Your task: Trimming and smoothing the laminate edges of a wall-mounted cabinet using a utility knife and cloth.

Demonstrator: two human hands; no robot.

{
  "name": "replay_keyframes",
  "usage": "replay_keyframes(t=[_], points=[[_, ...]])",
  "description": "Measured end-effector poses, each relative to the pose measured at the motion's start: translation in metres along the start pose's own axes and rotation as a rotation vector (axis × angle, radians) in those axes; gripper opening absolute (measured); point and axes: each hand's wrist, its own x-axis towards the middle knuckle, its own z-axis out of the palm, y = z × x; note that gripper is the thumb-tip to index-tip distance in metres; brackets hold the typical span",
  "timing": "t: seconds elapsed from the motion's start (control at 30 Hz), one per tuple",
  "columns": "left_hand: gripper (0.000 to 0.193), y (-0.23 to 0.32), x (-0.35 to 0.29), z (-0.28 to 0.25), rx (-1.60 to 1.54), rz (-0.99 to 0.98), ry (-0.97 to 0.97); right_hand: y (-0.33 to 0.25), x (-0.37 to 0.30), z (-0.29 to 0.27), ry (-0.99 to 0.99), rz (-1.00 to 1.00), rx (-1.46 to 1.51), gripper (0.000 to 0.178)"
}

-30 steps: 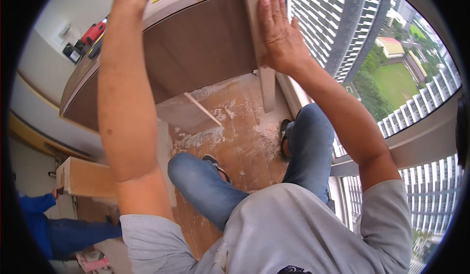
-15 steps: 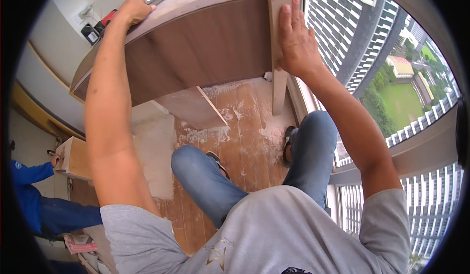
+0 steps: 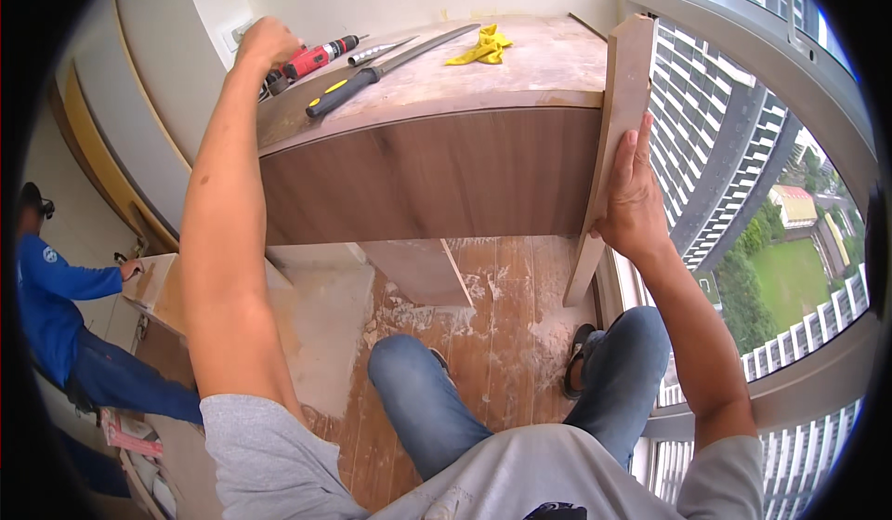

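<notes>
A long pale wooden strip [image 3: 615, 139] stands upright at the right end of a brown wood-grain panel [image 3: 437, 176]. My right hand [image 3: 639, 199] holds it, fingers stretched up along its side and thumb lower down. At the far left of the worktop [image 3: 548, 65], my left hand [image 3: 268, 41] is raised with fingers curled, right beside a red and black cordless drill [image 3: 322, 56]. What those fingers hold, if anything, is hidden. Nearer me lies a file [image 3: 390, 70] with a black and yellow handle. Beyond it rest a silver metal tool [image 3: 376, 51] and a crumpled yellow cloth [image 3: 483, 46].
A large window [image 3: 743, 148] runs along my right side. Below the panel, a board [image 3: 418, 269] stands on the dusty wooden floor [image 3: 506, 278]. To the left, a person in blue [image 3: 70, 302] has a hand on a wooden box [image 3: 158, 283].
My view has tilted up, bringing the worktop and its tools into sight. My left hand has shifted left, from near the metal tool to beside the drill. My right hand stays on the strip.
</notes>
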Motion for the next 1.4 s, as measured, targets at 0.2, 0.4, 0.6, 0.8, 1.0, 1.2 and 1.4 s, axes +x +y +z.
replay_keyframes(t=[0.2,0.4,0.6,0.8,1.0,1.2,1.4], points=[[0.038,0.033,0.036,0.067,-0.255,0.287,-0.023,0.001,0.003,0.01,-0.093,0.057,-0.05,0.163],[0.014,0.019,0.102,0.116,-0.145,0.348,-0.393,0.0,0.006,0.013,-0.088,0.081,-0.007,0.163],[0.018,0.071,0.113,0.116,-0.442,0.059,-0.422,0.018,-0.006,-0.005,-0.172,0.102,-0.031,0.14],[0.02,0.019,0.074,0.072,-1.699,-0.355,-0.266,0.005,0.0,-0.001,-0.09,0.002,-0.055,0.142],[0.03,0.067,0.008,0.037,-1.765,-0.294,-0.612,0.001,0.003,-0.011,-0.262,0.173,-0.081,0.128],[0.032,0.093,-0.015,0.03,-2.026,-0.307,-0.713,0.006,0.002,0.008,-0.086,0.099,-0.055,0.14],[0.047,0.119,-0.086,0.047,-2.427,0.159,-0.445,0.006,0.002,0.01,-0.077,0.087,-0.071,0.138]])
